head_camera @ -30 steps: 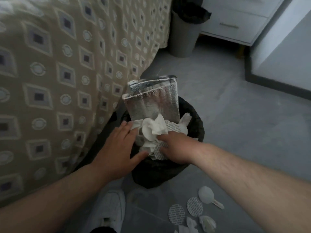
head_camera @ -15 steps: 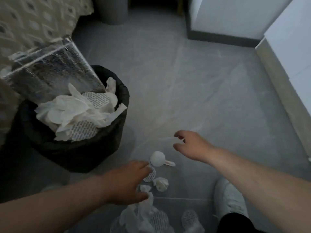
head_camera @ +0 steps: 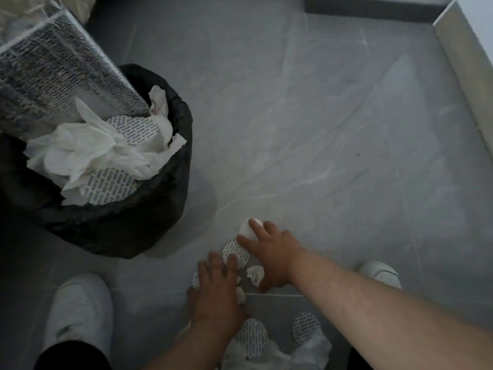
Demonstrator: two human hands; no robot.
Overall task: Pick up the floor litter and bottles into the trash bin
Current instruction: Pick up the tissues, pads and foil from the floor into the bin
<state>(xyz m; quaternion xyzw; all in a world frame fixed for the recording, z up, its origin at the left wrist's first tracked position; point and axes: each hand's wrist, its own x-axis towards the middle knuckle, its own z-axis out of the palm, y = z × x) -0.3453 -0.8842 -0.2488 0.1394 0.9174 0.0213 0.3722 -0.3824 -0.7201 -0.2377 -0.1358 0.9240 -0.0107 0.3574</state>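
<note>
A white round piece [head_camera: 246, 230], a printed disc [head_camera: 236, 252] just beside it and a small tissue ball [head_camera: 255, 273] lie on the grey floor [head_camera: 320, 129] between the person's feet. The right hand [head_camera: 272, 253] is spread wide over them. Its fingertips touch the white round piece and the edge of the printed disc, and it grips nothing. The left hand [head_camera: 216, 289] lies flat, fingers straight and apart, on a second disc [head_camera: 195, 280], and one fingertip reaches the printed disc. The tissue ball sits between the two hands. Nearer to the person are two more discs [head_camera: 252, 333] and some loose tissue [head_camera: 312, 351]. The bin [head_camera: 160, 209], with a black liner, stands on the floor to the left, apart from the hands. It is full to the rim with white tissue [head_camera: 88, 150] and round printed pieces [head_camera: 109, 185], and a silver foil sheet [head_camera: 53, 76] leans out of it. One white shoe [head_camera: 80, 308] is below the bin, the other shoe [head_camera: 380, 273] is behind the right forearm.
</note>
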